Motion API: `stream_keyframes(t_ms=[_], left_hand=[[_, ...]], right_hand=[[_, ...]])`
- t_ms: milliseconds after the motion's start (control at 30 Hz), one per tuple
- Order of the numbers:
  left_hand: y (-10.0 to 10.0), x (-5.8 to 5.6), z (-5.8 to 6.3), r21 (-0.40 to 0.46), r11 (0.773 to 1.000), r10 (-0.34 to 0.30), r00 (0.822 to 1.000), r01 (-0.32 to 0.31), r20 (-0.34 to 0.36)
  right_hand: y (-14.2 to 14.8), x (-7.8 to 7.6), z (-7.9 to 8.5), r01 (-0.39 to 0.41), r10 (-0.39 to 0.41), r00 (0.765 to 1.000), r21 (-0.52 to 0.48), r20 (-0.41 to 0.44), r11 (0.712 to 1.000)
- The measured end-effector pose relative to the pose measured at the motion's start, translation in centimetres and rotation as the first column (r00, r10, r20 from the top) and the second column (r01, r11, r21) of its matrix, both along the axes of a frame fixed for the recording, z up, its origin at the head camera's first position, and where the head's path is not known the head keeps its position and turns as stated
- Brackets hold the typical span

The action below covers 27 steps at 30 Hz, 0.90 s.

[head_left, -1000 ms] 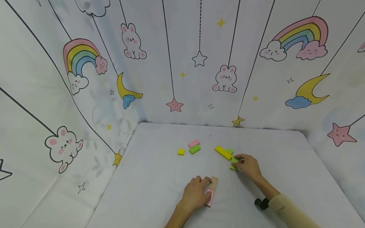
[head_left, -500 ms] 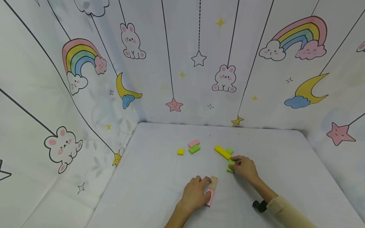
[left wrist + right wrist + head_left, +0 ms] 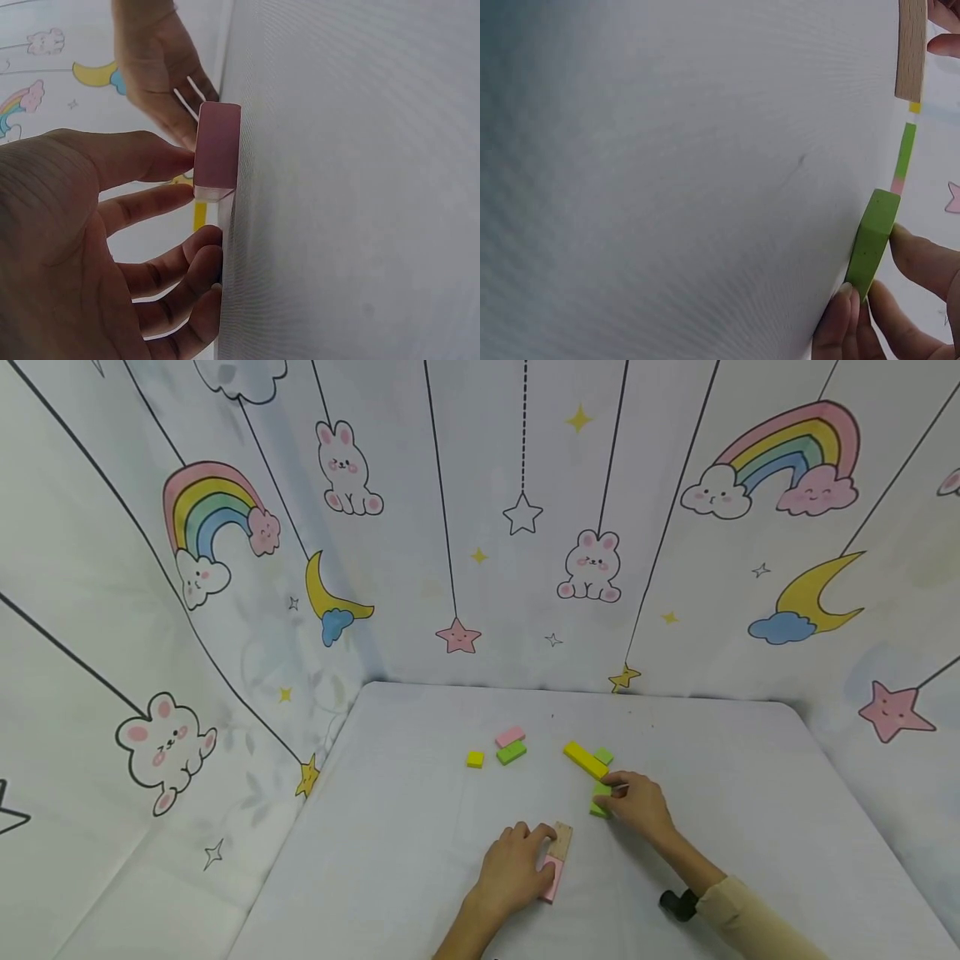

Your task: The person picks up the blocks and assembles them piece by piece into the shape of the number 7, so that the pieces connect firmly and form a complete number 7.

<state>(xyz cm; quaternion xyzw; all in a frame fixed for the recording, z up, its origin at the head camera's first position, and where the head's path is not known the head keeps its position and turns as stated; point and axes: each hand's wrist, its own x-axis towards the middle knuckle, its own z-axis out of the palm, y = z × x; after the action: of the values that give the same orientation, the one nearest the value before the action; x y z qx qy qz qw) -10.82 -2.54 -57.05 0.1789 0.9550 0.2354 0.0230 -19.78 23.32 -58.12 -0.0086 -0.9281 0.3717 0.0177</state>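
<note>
- Near the middle of the tabletop (image 3: 390,877), the right hand (image 3: 639,803) pinches a green block (image 3: 870,244); the left hand (image 3: 513,868), farther from the far edge, bends thumb and forefinger onto a pink block (image 3: 553,886) and a wooden block (image 3: 562,843); whether it grips or merely presses, cannot tell.
- Apparently in hand: positioning the green block; the next move seems to call for keeping the left hand's blocks still.
- Counted toward the far edge and at hand: 3 green, with far green block (image 3: 512,753) and small green block (image 3: 604,756); 2 pink, with far pink block (image 3: 510,737); 2 yellow, a yellow bar (image 3: 585,760) and small yellow block (image 3: 476,760); 1 wooden.
</note>
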Motion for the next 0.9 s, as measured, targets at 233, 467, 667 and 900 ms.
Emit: stream_keyframes(t_ms=[233, 467, 667, 900], left_hand=[[0.0, 0.0, -0.1, -0.001, 1.000, 0.002, 1.000, -0.002, -0.004], [0.0, -0.1, -0.3, 0.000, 1.000, 0.000, 1.000, 0.000, -0.007], [0.0, -0.1, -0.3, -0.002, 1.000, -0.003, 1.000, 0.003, -0.006], [0.0, -0.2, -0.2, 0.007, 1.000, -0.006, 1.000, 0.006, -0.010]], right_hand=[[-0.6, 0.2, 0.2, -0.014, 0.014, 1.000, -0.006, -0.012, 1.000], [-1.3, 0.3, 0.5, -0.017, 0.017, 1.000, -0.023, 0.009, 1.000], [-1.8, 0.3, 0.4, -0.021, 0.021, 1.000, -0.014, 0.005, 1.000], [-2.3, 0.3, 0.2, -0.025, 0.025, 1.000, -0.006, -0.002, 1.000]])
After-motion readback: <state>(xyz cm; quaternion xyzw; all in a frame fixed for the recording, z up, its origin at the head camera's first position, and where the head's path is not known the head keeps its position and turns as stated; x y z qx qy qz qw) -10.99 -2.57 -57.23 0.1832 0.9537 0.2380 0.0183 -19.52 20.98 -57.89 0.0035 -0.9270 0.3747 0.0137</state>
